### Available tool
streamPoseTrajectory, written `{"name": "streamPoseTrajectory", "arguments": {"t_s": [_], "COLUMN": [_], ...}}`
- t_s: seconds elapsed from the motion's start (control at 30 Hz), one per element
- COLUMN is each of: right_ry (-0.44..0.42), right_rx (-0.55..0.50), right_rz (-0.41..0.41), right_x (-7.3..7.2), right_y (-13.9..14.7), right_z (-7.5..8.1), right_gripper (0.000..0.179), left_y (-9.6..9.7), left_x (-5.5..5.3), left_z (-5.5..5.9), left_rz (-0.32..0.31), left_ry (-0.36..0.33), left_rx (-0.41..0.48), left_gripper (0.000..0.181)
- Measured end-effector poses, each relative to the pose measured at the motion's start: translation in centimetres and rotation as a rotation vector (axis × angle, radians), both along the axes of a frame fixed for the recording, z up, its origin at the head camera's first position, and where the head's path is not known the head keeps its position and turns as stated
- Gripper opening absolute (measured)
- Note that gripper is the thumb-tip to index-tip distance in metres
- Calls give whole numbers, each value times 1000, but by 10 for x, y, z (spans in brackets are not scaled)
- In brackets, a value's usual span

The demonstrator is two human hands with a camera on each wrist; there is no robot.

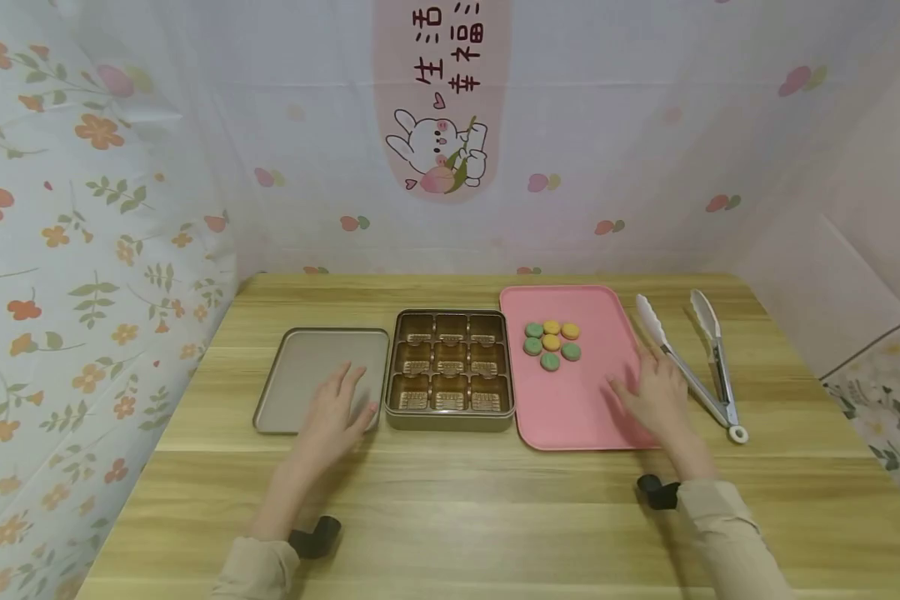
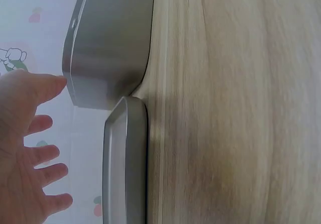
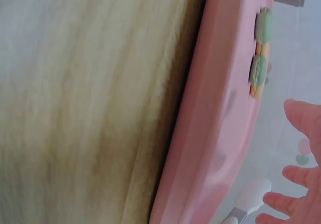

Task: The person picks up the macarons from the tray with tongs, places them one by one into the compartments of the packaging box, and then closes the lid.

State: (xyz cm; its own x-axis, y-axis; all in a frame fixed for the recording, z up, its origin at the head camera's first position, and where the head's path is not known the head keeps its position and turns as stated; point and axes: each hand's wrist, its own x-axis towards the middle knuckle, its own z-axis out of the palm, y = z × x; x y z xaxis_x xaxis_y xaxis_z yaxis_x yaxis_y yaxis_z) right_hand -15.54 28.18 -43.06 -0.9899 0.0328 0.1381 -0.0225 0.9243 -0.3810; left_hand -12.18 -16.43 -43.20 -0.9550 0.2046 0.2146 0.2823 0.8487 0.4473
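My left hand [image 1: 333,418] hovers over a shallow metal lid [image 1: 294,371], fingers spread and holding nothing. Beside the lid stands a square metal tin [image 1: 450,422] with a brown divided insert; its compartments hold nothing. In the left wrist view the thumb overlaps the tin's edge. Over the right part of a pink tray [image 1: 570,421] is my right hand [image 1: 656,402], its fingers loosely extended with nothing in them. Green macarons [image 1: 550,362] and yellow macarons [image 1: 551,342], several in all, lie clustered on the tray's left half. Tongs [image 1: 722,387] with white tips lie spread just right of that hand.
All of it lies on a wooden table [image 1: 450,517]. Behind it hangs a printed curtain [image 1: 307,125] with a cartoon rabbit, and a floral cloth [image 1: 82,250] borders the left side. Each wrist has a black camera mount [image 1: 315,537] on it.
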Motion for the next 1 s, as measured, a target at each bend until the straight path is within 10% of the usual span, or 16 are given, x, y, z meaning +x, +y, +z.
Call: {"name": "streamPoseTrajectory", "arguments": {"t_s": [1.0], "right_ry": [46], "right_rx": [-61], "right_rz": [-232], "right_x": [-5], "right_y": [40], "right_z": [1], "right_gripper": [71], "left_y": [15], "left_x": [-5], "left_z": [-4], "left_rz": [-9], "left_ry": [-217], "left_rx": [297], "left_gripper": [82]}}
